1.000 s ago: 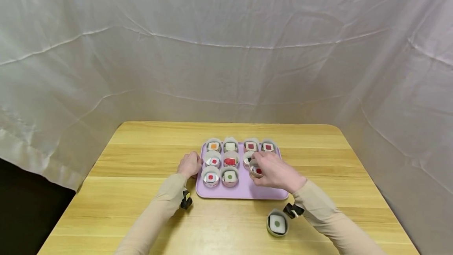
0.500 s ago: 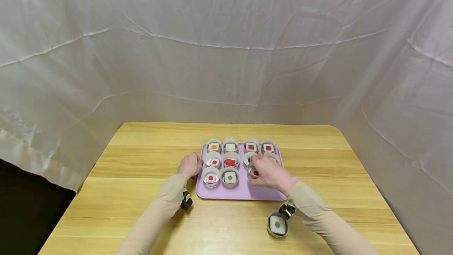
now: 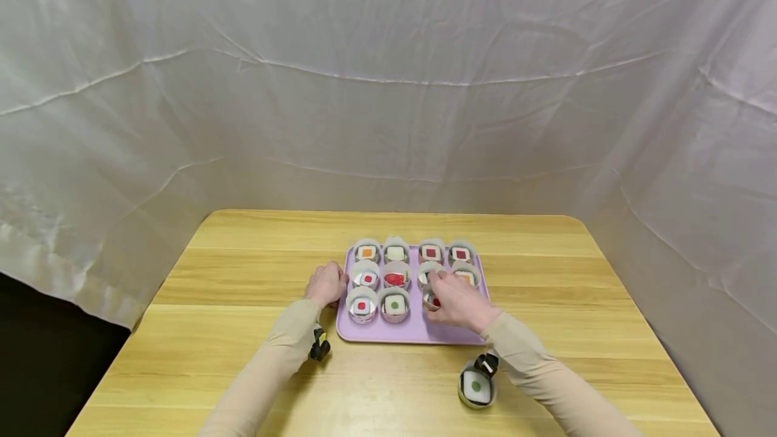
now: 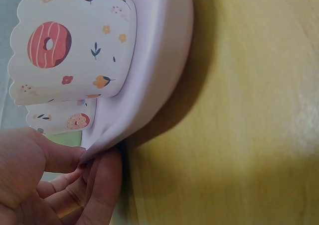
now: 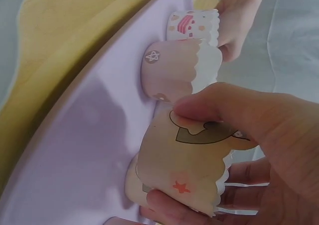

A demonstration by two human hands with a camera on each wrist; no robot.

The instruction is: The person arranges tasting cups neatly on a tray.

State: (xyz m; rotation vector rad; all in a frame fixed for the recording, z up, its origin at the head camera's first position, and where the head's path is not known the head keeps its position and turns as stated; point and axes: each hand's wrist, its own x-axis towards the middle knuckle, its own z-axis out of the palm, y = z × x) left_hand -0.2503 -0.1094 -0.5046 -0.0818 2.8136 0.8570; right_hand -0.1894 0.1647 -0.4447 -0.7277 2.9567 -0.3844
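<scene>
A lilac tray [image 3: 413, 334] bears several paper baking cups, each with a toy-like sushi piece inside. My left hand [image 3: 326, 284] pinches the tray's left rim between thumb and fingers, clearly seen in the left wrist view. In my right hand [image 3: 463, 301] is a beige paper baking cup [image 5: 182, 160] with a red star print, gripped by its sides. A red-centred piece shows inside it in the head view. The cup is at the tray's front row, right of the cup with a green-centred piece [image 3: 394, 304]. Whether its base touches the tray is hidden.
Another baking cup [image 3: 476, 386] with a green-dotted white piece stands on the wooden table [image 3: 243, 275] in front of the tray, under my right wrist. Filled cups, such as the one with an orange-centred piece [image 3: 367, 252], stand close behind. Pale cloth [image 3: 388, 120] surrounds the table.
My right hand has moved slightly left and lower with the baking cup, uncovering an orange-topped cup behind it. My left hand stays on the tray's rim.
</scene>
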